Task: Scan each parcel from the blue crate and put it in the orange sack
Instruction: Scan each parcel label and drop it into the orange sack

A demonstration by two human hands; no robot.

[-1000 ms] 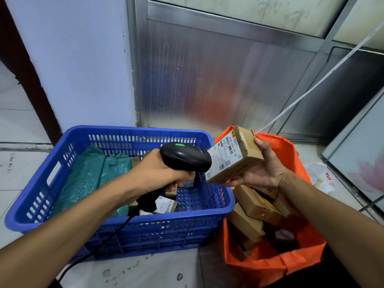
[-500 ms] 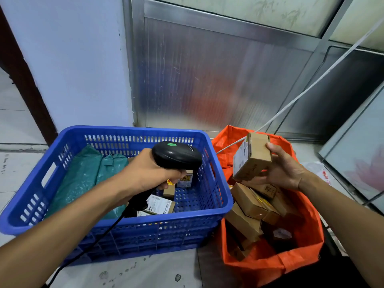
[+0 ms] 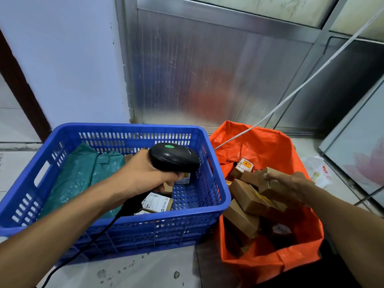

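Head view, right hand [image 3: 291, 187] grip apparently pinching plain brown parcel [image 3: 268, 181], inside orange sack [image 3: 270, 265]

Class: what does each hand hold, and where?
Left hand grips the black handheld scanner by its handle; right hand holds a small brown cardboard parcel from above.

Left hand [image 3: 143, 175] clenched, forearm raised; right hand [image 3: 291, 188] reaching down, fingers curled.

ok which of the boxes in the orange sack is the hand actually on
The plain brown box at the top of the pile in the orange sack: the right hand grips it. The other boxes lie loose below and beside it.
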